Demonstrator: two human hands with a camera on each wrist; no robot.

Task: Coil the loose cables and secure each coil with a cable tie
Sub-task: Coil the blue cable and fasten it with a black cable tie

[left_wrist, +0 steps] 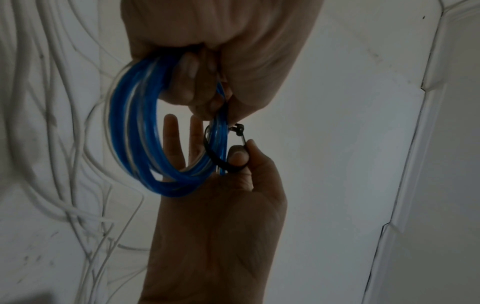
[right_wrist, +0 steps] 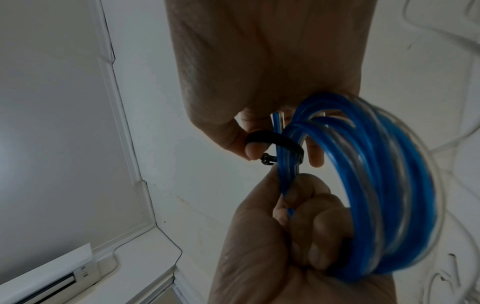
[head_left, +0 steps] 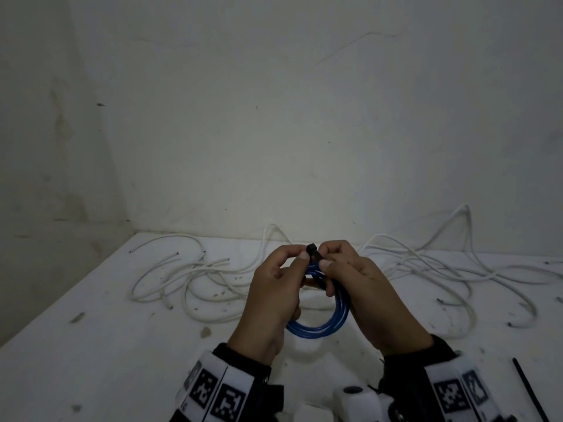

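While both hands sit raised over the surface (head_left: 100, 345), here's my read:

Blue coil (head_left: 323, 325): wound in several loops, held in the air between my two hands, its lower arc hanging just above the surface.

Tie (head_left: 313, 254): black, looped round one side of the coil's strands; its head pokes up between the thumbs in the head view.

Left hand (head_left: 274, 293): fingers curled round the coil's strands, thumb and forefinger pinching at the top by the tie head.

Right hand (head_left: 365, 287): thumb and forefinger pinching the tie's strap against the coil; in the left wrist view two other fingers (left_wrist: 171, 139) stretch straight behind the loops.

White cables (head_left: 189, 275): loose, tangled across the back of the surface on both sides of my hands, some running up against the wall (head_left: 274, 117).

Spare tie (head_left: 530, 391): black strip lying flat on the surface at bottom right, well apart from the coil.

Surface: white, flecked with dark specks.
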